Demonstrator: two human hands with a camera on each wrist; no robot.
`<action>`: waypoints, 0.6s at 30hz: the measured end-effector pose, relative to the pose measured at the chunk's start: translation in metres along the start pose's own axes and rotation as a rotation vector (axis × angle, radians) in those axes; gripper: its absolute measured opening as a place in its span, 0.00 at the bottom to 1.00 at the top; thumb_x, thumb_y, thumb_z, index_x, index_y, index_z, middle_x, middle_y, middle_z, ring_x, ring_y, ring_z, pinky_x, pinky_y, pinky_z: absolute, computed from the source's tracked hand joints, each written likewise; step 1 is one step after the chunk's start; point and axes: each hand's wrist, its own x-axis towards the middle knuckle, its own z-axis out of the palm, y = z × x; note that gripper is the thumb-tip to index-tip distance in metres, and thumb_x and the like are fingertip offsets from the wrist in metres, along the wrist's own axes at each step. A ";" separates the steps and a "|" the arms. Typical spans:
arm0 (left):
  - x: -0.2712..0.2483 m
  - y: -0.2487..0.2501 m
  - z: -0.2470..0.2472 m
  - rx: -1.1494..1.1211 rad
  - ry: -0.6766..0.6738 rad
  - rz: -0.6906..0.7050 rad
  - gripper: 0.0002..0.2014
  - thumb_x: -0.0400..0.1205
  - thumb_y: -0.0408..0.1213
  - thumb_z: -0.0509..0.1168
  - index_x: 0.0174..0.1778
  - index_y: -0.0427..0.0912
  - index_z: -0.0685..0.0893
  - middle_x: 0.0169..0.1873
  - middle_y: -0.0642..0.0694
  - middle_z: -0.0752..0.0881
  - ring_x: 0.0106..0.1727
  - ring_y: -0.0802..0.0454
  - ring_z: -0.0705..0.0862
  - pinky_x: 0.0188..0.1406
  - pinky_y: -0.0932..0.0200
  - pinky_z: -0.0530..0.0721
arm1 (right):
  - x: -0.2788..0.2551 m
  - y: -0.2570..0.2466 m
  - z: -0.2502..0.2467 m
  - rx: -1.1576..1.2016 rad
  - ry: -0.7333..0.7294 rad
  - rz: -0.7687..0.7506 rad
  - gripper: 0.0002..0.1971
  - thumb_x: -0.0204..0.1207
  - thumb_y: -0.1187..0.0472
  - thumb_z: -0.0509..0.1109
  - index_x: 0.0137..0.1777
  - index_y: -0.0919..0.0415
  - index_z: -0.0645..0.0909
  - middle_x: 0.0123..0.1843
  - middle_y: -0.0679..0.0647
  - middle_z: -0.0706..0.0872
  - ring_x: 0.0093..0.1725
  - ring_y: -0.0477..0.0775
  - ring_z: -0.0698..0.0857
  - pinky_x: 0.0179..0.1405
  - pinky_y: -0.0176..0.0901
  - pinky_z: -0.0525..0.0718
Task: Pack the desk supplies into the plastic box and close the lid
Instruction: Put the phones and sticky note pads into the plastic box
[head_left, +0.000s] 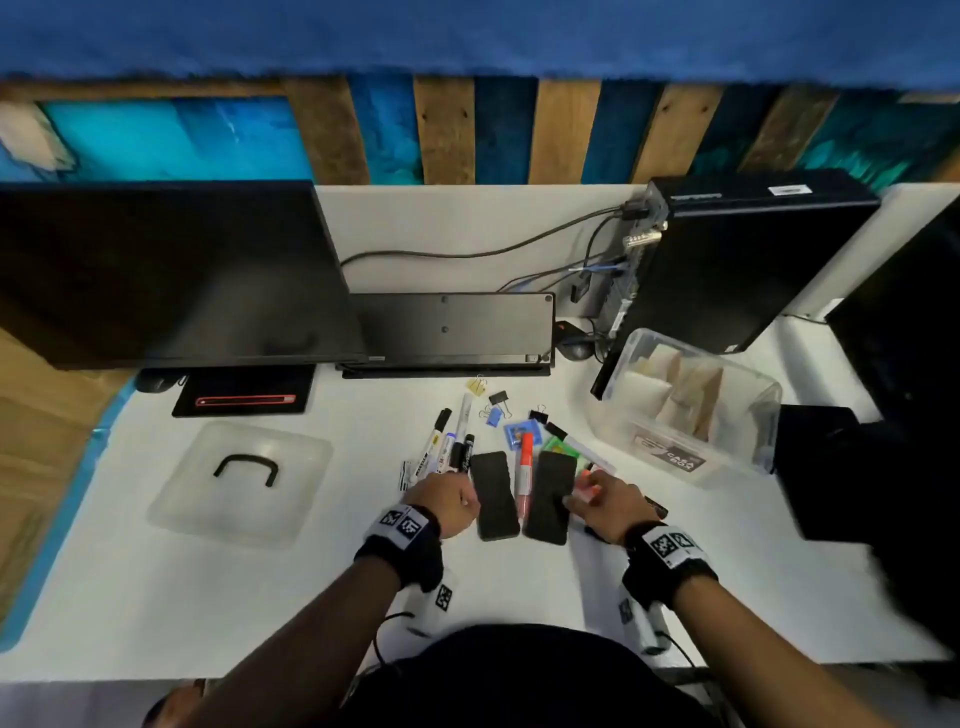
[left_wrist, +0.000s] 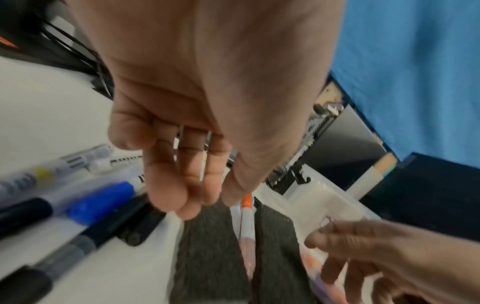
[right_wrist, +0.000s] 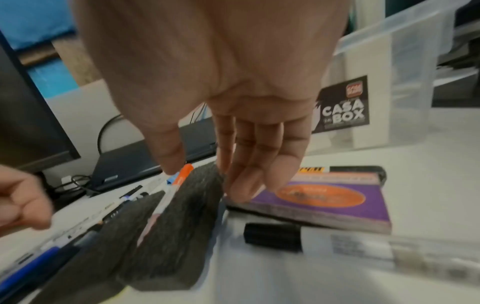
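The clear plastic box (head_left: 748, 364) stands open at the right, and its lid (head_left: 241, 483) with a black handle lies flat at the left. Between them lie several markers (head_left: 441, 447), binder clips (head_left: 496, 410), two black erasers (head_left: 493, 493) (head_left: 550, 496) and an orange marker (head_left: 524, 467) between the erasers. My left hand (left_wrist: 197, 195) hovers over the left eraser (left_wrist: 207, 257), fingers loosely curled and holding nothing. My right hand (right_wrist: 205, 176) reaches down with straight fingers. Its thumb and fingertips (right_wrist: 244, 185) straddle the far end of the right eraser (right_wrist: 182, 222), beside a purple packet (right_wrist: 324, 203).
A monitor (head_left: 156, 270), a keyboard stood on edge (head_left: 452, 327) and a black computer case (head_left: 737, 260) with cables line the back of the white desk. Pale packets (head_left: 685, 384) lie inside the box. A black-capped marker (right_wrist: 272, 236) lies near the right hand.
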 end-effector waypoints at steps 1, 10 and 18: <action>0.003 0.006 0.004 0.036 -0.020 -0.005 0.14 0.80 0.49 0.61 0.59 0.49 0.81 0.59 0.46 0.86 0.59 0.43 0.85 0.59 0.51 0.83 | 0.007 0.000 0.007 0.002 0.006 0.017 0.23 0.76 0.38 0.66 0.59 0.55 0.82 0.60 0.57 0.87 0.61 0.62 0.84 0.58 0.46 0.78; 0.036 0.027 0.036 0.163 0.056 -0.129 0.40 0.76 0.57 0.68 0.78 0.42 0.59 0.63 0.37 0.83 0.62 0.38 0.84 0.59 0.46 0.84 | 0.031 -0.015 0.030 -0.128 0.082 0.107 0.47 0.62 0.21 0.63 0.68 0.62 0.74 0.60 0.60 0.88 0.57 0.63 0.88 0.53 0.50 0.84; 0.039 0.042 0.059 0.057 0.142 -0.153 0.49 0.71 0.61 0.70 0.80 0.43 0.53 0.70 0.37 0.76 0.65 0.38 0.81 0.58 0.45 0.83 | 0.030 -0.018 0.039 -0.079 0.075 0.117 0.44 0.66 0.34 0.74 0.72 0.63 0.64 0.61 0.61 0.86 0.59 0.65 0.86 0.55 0.53 0.84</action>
